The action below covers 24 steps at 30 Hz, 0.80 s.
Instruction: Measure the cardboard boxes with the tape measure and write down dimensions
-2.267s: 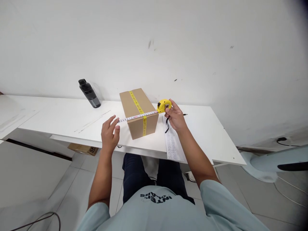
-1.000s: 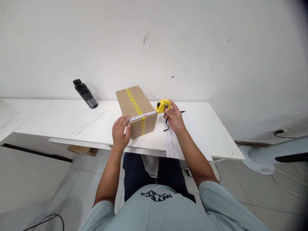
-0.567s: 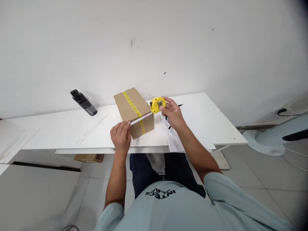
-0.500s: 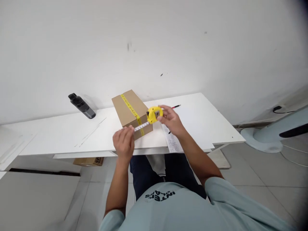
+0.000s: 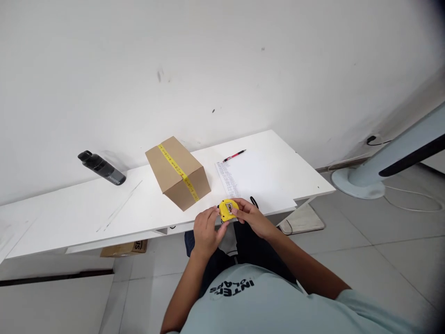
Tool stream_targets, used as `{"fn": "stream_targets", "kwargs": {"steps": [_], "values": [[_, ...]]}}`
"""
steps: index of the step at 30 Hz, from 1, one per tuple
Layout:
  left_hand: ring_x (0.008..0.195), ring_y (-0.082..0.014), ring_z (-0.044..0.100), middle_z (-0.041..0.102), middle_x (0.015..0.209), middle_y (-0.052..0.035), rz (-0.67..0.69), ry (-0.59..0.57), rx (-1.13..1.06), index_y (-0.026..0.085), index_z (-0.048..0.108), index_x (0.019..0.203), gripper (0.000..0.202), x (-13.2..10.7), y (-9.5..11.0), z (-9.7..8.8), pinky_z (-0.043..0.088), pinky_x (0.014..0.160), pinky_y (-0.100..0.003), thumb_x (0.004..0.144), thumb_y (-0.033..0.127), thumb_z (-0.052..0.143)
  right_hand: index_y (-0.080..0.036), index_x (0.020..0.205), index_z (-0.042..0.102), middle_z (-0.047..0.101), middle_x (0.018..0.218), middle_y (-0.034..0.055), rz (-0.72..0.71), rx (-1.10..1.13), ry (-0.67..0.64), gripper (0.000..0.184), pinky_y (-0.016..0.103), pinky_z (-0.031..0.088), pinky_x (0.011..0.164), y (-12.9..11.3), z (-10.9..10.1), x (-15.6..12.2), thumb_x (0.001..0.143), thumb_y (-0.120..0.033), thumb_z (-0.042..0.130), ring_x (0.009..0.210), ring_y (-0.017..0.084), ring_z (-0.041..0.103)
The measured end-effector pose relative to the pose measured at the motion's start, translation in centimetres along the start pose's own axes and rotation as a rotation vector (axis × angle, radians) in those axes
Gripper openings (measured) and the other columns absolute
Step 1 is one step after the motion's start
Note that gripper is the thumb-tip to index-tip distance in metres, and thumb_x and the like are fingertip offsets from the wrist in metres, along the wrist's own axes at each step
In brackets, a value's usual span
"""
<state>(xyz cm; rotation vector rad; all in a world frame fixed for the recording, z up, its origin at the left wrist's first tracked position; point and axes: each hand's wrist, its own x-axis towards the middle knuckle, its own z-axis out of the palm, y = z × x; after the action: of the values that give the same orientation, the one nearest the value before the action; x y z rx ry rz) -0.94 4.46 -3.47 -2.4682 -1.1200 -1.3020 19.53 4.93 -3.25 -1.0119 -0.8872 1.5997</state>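
Observation:
A yellow tape measure [image 5: 227, 210] is held up in front of the table's near edge, with no blade visible outside its case. My right hand [image 5: 255, 219] grips its right side, the thumb lying over the metal piece on its face. At the left end of the case, my left hand [image 5: 206, 232] closes its fingers and thumb around the corner where the blade comes out. Behind my left hand, a closed cardboard box [image 5: 175, 167] with yellow printed tape along its top and front rests on the white table. A black loop [image 5: 254, 202] shows beside my right hand.
Sheets of paper [image 5: 257, 178], one covered in writing, lie right of the box with a red and black pen [image 5: 234, 155] at their far edge. A black bottle [image 5: 101, 168] lies at the left by the wall. Under the table is another carton [image 5: 124, 249].
The blade stretched along the box's front edge has gone back into the case. Both hands have come down toward me with the tape measure, away from the box.

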Motion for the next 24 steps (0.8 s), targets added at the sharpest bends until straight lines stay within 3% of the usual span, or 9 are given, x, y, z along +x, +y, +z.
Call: {"fn": "stream_targets", "kwargs": {"steps": [4, 7, 9, 12, 14, 15, 17, 20, 24], "values": [[0.133, -0.0353, 0.063, 0.064, 0.146, -0.0206, -0.204, -0.201, -0.292, 0.019, 0.051, 0.15, 0.078, -0.7, -0.3, 0.4, 0.051, 0.109, -0.051, 0.087, 0.057, 0.077, -0.023, 0.11, 0.074, 0.064, 0.084, -0.0009, 0.055, 0.087, -0.034, 0.064, 0.027, 0.032, 0.054, 2.0, 0.5, -1.6, 0.065, -0.066, 0.09, 0.058, 0.008, 0.04], [0.13, -0.034, 0.064, 0.065, 0.143, -0.0183, -0.437, -0.314, -0.642, 0.021, 0.055, 0.147, 0.079, -1.2, 0.3, 0.9, 0.05, 0.112, -0.051, 0.084, 0.064, 0.077, -0.024, 0.116, 0.074, 0.063, 0.082, -0.0016, 0.072, 0.119, -0.1, 0.064, 0.027, 0.035, 0.057, 2.8, 0.7, -2.6, 0.072, -0.07, 0.084, 0.056, 0.007, 0.043], [0.123, -0.0318, 0.067, 0.07, 0.136, -0.0168, -0.654, -0.261, -0.895, 0.021, 0.062, 0.139, 0.074, -1.6, 0.8, 1.0, 0.053, 0.107, -0.047, 0.082, 0.066, 0.078, -0.025, 0.126, 0.072, 0.068, 0.088, 0.0003, 0.105, 0.086, -0.238, 0.066, 0.029, 0.043, 0.063, 2.4, 0.2, -3.2, 0.078, -0.068, 0.081, 0.061, 0.009, 0.053], [0.114, -0.03, 0.071, 0.074, 0.125, -0.0159, -0.992, -0.039, -1.273, 0.019, 0.069, 0.128, 0.072, -2.2, 0.7, 0.0, 0.058, 0.095, -0.041, 0.083, 0.075, 0.072, -0.026, 0.142, 0.065, 0.076, 0.112, 0.0083, 0.186, -0.052, -0.547, 0.07, 0.037, 0.054, 0.083, -0.4, -1.5, -3.2, 0.084, -0.063, 0.079, 0.081, 0.016, 0.069], [0.109, -0.0285, 0.072, 0.074, 0.121, -0.0151, -1.137, 0.137, -1.4, 0.019, 0.073, 0.125, 0.074, -2.8, 0.0, -1.5, 0.061, 0.087, -0.037, 0.082, 0.079, 0.069, -0.027, 0.148, 0.061, 0.075, 0.129, 0.0119, 0.128, -0.189, -0.597, 0.07, 0.044, 0.056, 0.096, -3.5, -3.1, -1.8, 0.089, -0.061, 0.074, 0.098, 0.021, 0.073], [0.106, -0.0275, 0.072, 0.074, 0.12, -0.0142, -1.185, 0.212, -1.4, 0.02, 0.073, 0.125, 0.074, -3.3, -0.4, -2.5, 0.062, 0.084, -0.035, 0.079, 0.078, 0.073, -0.028, 0.152, 0.057, 0.073, 0.134, 0.0121, 0.042, -0.276, -0.532, 0.068, 0.047, 0.055, 0.101, -5.2, -3.9, -0.4, 0.092, -0.059, 0.07, 0.107, 0.024, 0.073], [0.101, -0.0257, 0.073, 0.073, 0.118, -0.0118, -1.266, 0.312, -1.316, 0.024, 0.073, 0.128, 0.074, -4.5, -1.1, -4.5, 0.063, 0.079, -0.033, 0.072, 0.071, 0.084, -0.031, 0.156, 0.052, 0.069, 0.144, 0.0106, -0.149, -0.55, -0.258, 0.056, 0.049, 0.053, 0.109, -8.3, -5.3, 3.7, 0.103, -0.051, 0.053, 0.125, 0.026, 0.068], [0.097, -0.0255, 0.073, 0.072, 0.116, -0.0094, -1.413, 0.383, -1.187, 0.03, 0.07, 0.135, 0.081, -7.1, -0.8, -7.2, 0.064, 0.073, -0.032, 0.066, 0.065, 0.091, -0.028, 0.159, 0.048, 0.062, 0.155, 0.0097, -0.359, -1.176, 0.183, 0.055, 0.053, 0.046, 0.118, -11.3, -7.0, 11.6, 0.106, -0.022, 0.034, 0.146, 0.029, 0.052], [0.082, -0.0185, 0.068, 0.068, 0.118, -0.0067, -1.545, 0.529, -1.058, 0.036, 0.066, 0.14, 0.08, -10.9, 1.3, -8.9, 0.055, 0.055, -0.026, 0.068, 0.062, 0.09, -0.016, 0.147, 0.061, 0.056, 0.16, 0.0168, -0.33, -1.321, 0.179, 0.062, 0.064, 0.033, 0.124, -11.1, -8.8, 19.8, 0.087, -0.003, 0.049, 0.156, 0.039, 0.037]]}}
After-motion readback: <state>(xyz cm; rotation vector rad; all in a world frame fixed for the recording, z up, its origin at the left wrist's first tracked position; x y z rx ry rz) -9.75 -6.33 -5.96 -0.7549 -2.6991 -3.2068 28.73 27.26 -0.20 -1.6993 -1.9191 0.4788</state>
